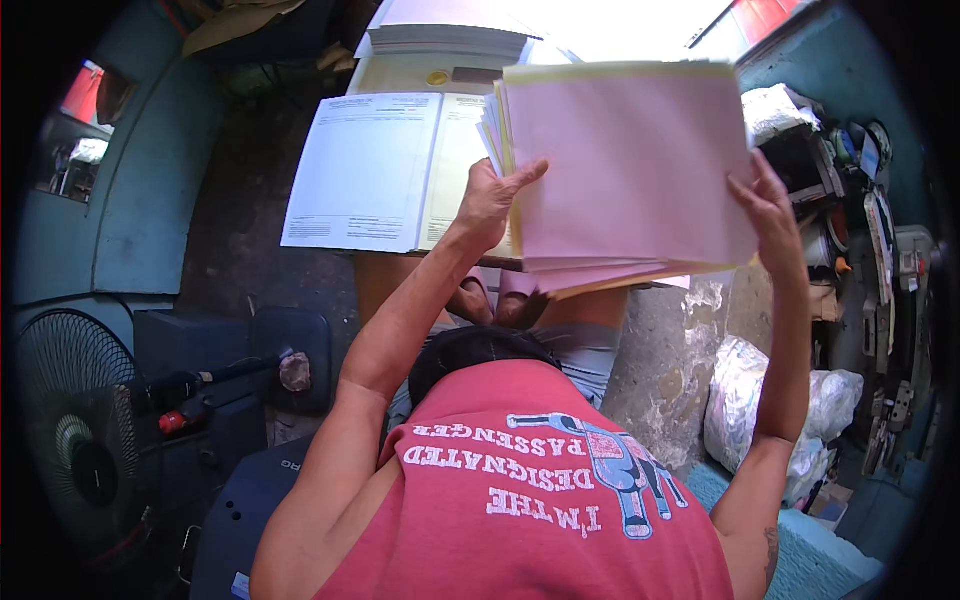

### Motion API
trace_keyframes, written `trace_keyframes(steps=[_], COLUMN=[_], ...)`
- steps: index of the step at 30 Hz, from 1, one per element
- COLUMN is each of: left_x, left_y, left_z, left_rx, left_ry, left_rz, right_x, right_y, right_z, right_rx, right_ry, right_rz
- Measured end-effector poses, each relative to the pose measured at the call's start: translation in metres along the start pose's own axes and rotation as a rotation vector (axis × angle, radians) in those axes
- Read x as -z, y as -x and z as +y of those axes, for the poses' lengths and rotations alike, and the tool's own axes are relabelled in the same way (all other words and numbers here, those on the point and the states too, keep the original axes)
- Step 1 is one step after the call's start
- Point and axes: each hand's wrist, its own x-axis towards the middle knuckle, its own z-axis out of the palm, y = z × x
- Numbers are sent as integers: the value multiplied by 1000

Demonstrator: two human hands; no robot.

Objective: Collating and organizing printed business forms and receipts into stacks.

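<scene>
Between my two hands is a thick bundle of pink, yellow and white paper sheets (630, 165), raised over the right part of the table with a pink sheet facing me. My left hand (495, 199) grips its left edge, thumb on the front and fingers behind. On the right edge, my right hand (765, 202) holds the bundle, its fingers partly hidden. The lower sheets fan out unevenly. To the left lies a stack of white printed forms (360, 172), and beside it a stack of yellowish printed forms (457, 180), partly covered by my left hand and the bundle.
Behind the forms stands a tall paper stack (450, 41), with a small yellow round item (437, 77) and a dark block (478, 75) before it. An electric fan (82, 442) is at my left. Plastic bags (739, 397) and a cluttered rack (885, 285) are at my right.
</scene>
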Motion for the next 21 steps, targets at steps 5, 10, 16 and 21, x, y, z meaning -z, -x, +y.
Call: trace_keyframes(steps=[5,10,16,21], left_x=[7,33,85,45], left_y=[7,12,-11,-9], left_z=[42,89,40,61], left_rx=[62,0,98,-29], left_ry=[-211,-231,-826,-1429], left_rz=[185,97,130,150], right_x=[-26,-73,-117,-145], right_y=[-8,-11,-26,-22], right_z=[84,83,144,93], right_rx=[-110,-137,-248,-11], right_ry=[-340,-544,-271,474], right_rz=[17,-84,86,217])
